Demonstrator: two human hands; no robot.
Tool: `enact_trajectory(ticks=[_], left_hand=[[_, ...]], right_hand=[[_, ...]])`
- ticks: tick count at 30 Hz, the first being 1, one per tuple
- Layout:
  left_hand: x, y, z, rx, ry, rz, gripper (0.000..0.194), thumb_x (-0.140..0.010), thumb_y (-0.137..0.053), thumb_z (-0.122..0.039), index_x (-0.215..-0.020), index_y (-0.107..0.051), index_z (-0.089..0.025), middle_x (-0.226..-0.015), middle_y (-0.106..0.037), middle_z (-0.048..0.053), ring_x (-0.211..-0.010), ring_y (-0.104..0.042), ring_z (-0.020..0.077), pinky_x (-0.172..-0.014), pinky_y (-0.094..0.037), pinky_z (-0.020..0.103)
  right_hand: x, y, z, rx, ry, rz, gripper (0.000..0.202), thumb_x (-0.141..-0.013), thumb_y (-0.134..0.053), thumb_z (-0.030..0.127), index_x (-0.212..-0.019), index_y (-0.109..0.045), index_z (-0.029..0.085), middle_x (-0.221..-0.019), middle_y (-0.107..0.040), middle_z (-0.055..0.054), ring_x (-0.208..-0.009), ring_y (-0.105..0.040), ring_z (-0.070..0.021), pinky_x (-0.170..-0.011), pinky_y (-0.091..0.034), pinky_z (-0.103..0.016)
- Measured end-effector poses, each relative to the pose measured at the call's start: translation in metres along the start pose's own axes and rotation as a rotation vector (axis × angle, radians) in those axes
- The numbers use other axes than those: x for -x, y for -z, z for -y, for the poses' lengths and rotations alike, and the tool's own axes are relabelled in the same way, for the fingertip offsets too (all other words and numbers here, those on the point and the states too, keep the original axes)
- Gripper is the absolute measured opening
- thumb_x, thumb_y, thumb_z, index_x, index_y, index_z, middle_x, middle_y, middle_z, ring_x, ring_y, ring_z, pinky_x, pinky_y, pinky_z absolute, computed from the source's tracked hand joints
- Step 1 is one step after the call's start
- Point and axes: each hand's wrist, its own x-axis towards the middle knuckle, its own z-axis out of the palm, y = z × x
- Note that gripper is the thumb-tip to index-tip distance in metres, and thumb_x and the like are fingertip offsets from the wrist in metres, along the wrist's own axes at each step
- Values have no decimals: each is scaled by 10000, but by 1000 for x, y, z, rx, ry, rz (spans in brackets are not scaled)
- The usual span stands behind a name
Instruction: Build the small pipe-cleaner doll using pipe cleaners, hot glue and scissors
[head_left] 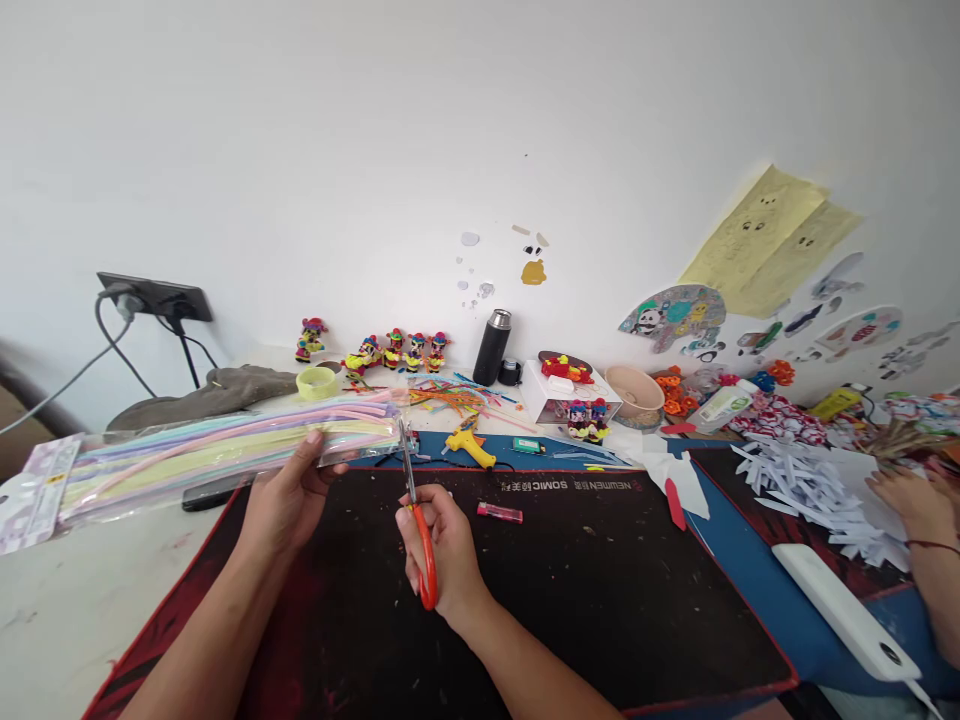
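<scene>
My left hand (294, 490) is closed on a clear packet of pastel pipe cleaners (195, 455), thumb on top, held up at the left with its printed card end pointing left. Red-handled scissors (424, 550) are in my right hand (446, 550), blades pointing up. The blades meet the right end of the packet; whether they have cut into it I cannot tell. Below both hands lies a black desk mat (525, 590).
Behind the mat are a yellow glue gun (471, 446), a pink lighter (500, 513), a black thermos (493, 348) and several small figures (395, 348). At the right, another person's hand (919, 505) rests by white paper strips (817, 500) and a white device (844, 610).
</scene>
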Motion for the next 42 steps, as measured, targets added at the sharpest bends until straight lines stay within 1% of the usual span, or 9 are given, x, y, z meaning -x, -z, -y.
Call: enact_trajectory(ticks=[5,8,12,18,24,29,35,38,42], left_hand=[[1,-1,1,15,-26,3,320,-666,-970,-213,-908,-766,-170,-854,-785,-14,-635,-770,180,-466,-613,198],[2,0,2,12,-33,15,333,-661,-984,-225,-905,-765,-165,-850,-783,-15,-626,-772,178,-477,-623,197],[2,2,2,-5,-40,60,347,-668,-998,-263,-909,-766,-172,-876,-789,-22,-611,-764,160,-500,-638,197],[2,2,2,-11,-32,62,326,-678,-996,-254,-898,-768,-179,-874,-791,-21,-639,-774,155,-508,-631,174],[4,-1,1,-28,-47,62,353,-680,-990,-253,-961,-784,-192,-872,-801,-4,-617,-766,172,-494,-627,195],[6,-4,0,-39,-59,82,435,-684,-990,-257,-1070,-793,-220,-896,-801,-18,-611,-757,157,-504,-630,188],[9,-5,-1,-66,-72,90,431,-649,-1017,-291,-1007,-798,-190,-899,-795,-12,-644,-774,174,-505,-656,197],[11,-6,0,-55,-59,94,419,-641,-1019,-279,-982,-796,-180,-884,-794,-8,-638,-768,173,-510,-666,204],[12,-8,2,-54,-44,93,412,-644,-1017,-278,-979,-796,-183,-887,-796,-7,-650,-768,176,-523,-678,216]], right_hand=[[-1,2,0,-43,-18,18,620,-786,-850,706,-1064,-588,218,-630,-565,118,-301,-400,-29,-294,-329,-144],[-1,1,-1,-43,8,54,644,-818,-798,752,-1091,-582,211,-639,-602,95,-319,-442,-45,-319,-346,-153],[1,0,0,-57,-1,93,694,-808,-780,795,-1112,-566,208,-648,-648,67,-354,-545,-88,-371,-393,-173],[3,4,2,-53,-42,120,794,-766,-756,863,-1154,-545,204,-708,-732,-9,-476,-713,-187,-420,-401,-186],[1,9,-3,-116,-69,150,817,-734,-795,855,-1172,-555,209,-795,-779,-54,-590,-772,-225,-484,-471,-214],[0,9,-3,-130,-63,146,803,-738,-803,845,-1165,-561,210,-793,-784,-54,-593,-772,-221,-493,-487,-220],[0,4,1,-106,-101,108,830,-697,-819,852,-1147,-541,212,-776,-774,-26,-550,-748,-186,-475,-497,-204],[-1,2,0,-75,-126,60,818,-701,-797,868,-1112,-529,214,-715,-741,15,-394,-646,-139,-366,-436,-182],[0,2,2,-5,-74,6,706,-806,-727,849,-1033,-529,211,-554,-607,98,-271,-472,-82,-278,-327,-157]])
